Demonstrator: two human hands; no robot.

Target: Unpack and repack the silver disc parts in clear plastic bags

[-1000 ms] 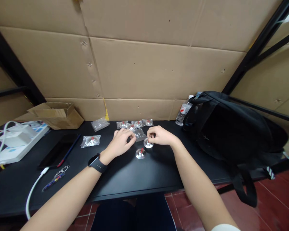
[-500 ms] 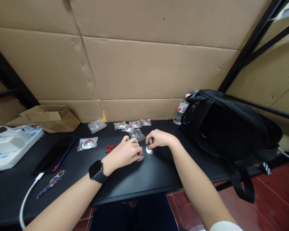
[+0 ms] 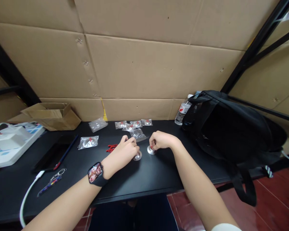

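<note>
Two small silver metal discs with red centres sit on the black table (image 3: 144,176). My left hand (image 3: 124,152), with a smartwatch on the wrist, pinches the left disc (image 3: 137,156) by its top. My right hand (image 3: 160,140) grips the right disc (image 3: 151,150) the same way. The two discs are a few centimetres apart, both resting on the table. A small red cord (image 3: 111,148) lies just left of my left hand.
Several clear bags with more discs (image 3: 132,125) lie behind my hands, one bag (image 3: 88,142) further left. A black backpack (image 3: 233,128) and a water bottle (image 3: 181,112) stand at right. A cardboard box (image 3: 51,115), power strip (image 3: 12,141), phone (image 3: 55,154) and keys (image 3: 50,181) are at left.
My left hand dropped from the bags onto the nearer disc and took hold of it. The red cord it had covered now shows. My right hand kept its disc and shifted slightly toward me.
</note>
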